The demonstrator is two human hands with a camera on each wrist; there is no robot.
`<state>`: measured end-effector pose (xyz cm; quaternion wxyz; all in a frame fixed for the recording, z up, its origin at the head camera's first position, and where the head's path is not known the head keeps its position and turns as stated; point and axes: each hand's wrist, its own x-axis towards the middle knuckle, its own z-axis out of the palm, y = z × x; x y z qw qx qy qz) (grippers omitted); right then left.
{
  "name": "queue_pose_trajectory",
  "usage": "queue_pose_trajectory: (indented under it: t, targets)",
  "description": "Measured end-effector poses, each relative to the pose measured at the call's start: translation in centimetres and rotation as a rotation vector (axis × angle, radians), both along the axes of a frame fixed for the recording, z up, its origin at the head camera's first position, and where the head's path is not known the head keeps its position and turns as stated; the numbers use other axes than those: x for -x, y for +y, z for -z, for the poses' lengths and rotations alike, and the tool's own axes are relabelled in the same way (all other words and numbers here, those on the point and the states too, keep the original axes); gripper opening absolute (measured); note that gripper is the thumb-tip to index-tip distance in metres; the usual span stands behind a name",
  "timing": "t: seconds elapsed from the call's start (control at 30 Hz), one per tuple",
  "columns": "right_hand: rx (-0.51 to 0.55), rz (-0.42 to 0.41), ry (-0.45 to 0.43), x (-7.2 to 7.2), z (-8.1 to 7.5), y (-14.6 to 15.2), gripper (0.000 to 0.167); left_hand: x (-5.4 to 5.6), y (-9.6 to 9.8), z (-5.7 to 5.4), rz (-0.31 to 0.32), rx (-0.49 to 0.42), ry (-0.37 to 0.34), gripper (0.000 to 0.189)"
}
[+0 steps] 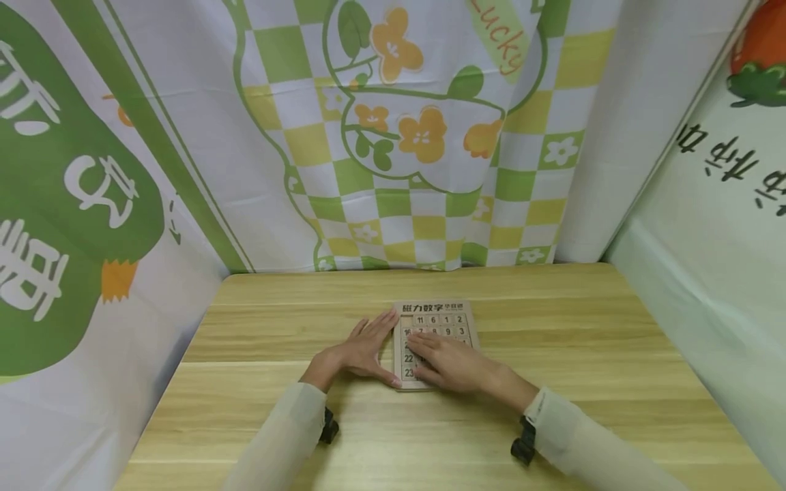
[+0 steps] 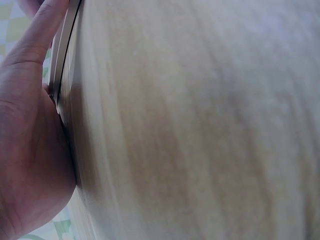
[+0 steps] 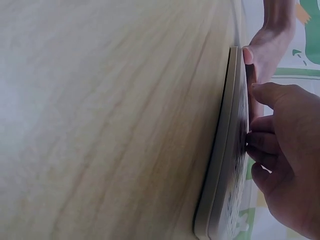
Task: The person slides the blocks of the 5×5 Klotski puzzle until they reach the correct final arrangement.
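Observation:
A number slide puzzle (image 1: 469,341), a flat board of square numbered tiles with dark Chinese lettering along its top, lies on the table. An unfilled cell shows at the upper left of its grid. My left hand (image 1: 362,351) rests by the board's left side, fingers at the upper left edge and thumb at the lower left corner. Over the tiles lies my right hand (image 1: 457,363), its fingertips touching the left part of the grid and covering several numbers. In the right wrist view, the right hand's fingers (image 3: 265,142) are slightly bent against the board's face.
The wood-grain table (image 1: 258,327) extends around the board on all sides. Behind it hangs a green and yellow checked curtain (image 1: 393,204), with printed cloths on the left and right. Dark wrist cameras (image 1: 524,443) sit below the sleeves' cuffs.

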<state>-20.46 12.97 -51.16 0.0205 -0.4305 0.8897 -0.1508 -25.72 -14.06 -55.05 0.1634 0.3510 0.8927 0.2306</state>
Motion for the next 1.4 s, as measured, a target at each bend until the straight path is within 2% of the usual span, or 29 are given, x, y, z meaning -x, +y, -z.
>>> queue_pose_trajectory:
  t: [0.1, 0.17, 0.2, 0.27, 0.33, 0.43, 0.5, 0.57, 0.67, 0.87, 1.13, 1.4]
  targets:
    - [0.001, 0.0, -0.025, -0.1, 0.2, 0.2, 0.06, 0.1, 0.0, 0.6, -0.004, 0.006, -0.018, 0.147]
    - [0.007, 0.002, -0.033, -0.2, 0.1, 0.4, 0.06, 0.3, -0.1, 1.2, -0.004, 0.016, 0.0, 0.147]
    - [0.009, 0.003, -0.038, -0.2, 0.1, 0.4, 0.06, 0.2, -0.1, 1.2, -0.008, 0.013, -0.003, 0.147]
    - [0.012, 0.011, -0.048, -0.1, -0.1, 0.6, 0.061, 0.0, 0.0, 0.5, -0.015, 0.029, -0.002, 0.145]
    - [0.015, 0.019, -0.05, -0.1, -0.3, 0.8, 0.06, 0.0, 0.0, 0.5, -0.019, 0.03, 0.002, 0.144]
    - [0.018, 0.028, -0.042, 0.1, -0.2, 1.3, 0.059, -0.3, 0.1, -0.6, -0.019, 0.035, -0.019, 0.143]
    - [0.026, 0.033, -0.036, 0.2, -0.2, 1.7, 0.059, 0.1, -0.2, 0.3, -0.012, 0.011, -0.007, 0.145]
    - [0.03, 0.04, -0.029, 0.2, -0.1, 2.2, 0.059, 0.1, -0.2, 0.3, -0.008, 0.009, -0.009, 0.146]
    - [0.041, 0.052, -0.028, 0.3, 0.0, 2.9, 0.058, 0.6, -0.3, 1.7, -0.007, 0.01, 0.023, 0.149]
    - [0.052, 0.072, 0.004, 0.6, -0.2, 4.6, 0.056, 1.0, -0.3, 2.5, -0.012, 0.036, 0.063, 0.149]
    - [0.029, 0.13, 0.023, 0.9, -0.1, 7.0, 0.057, 1.0, -0.3, 2.3, -0.009, 0.033, 0.049, 0.15]
    - [0.023, 0.145, 0.046, 1.6, 0.0, 8.3, 0.057, 0.9, -0.2, 2.0, -0.013, 0.047, 0.04, 0.151]
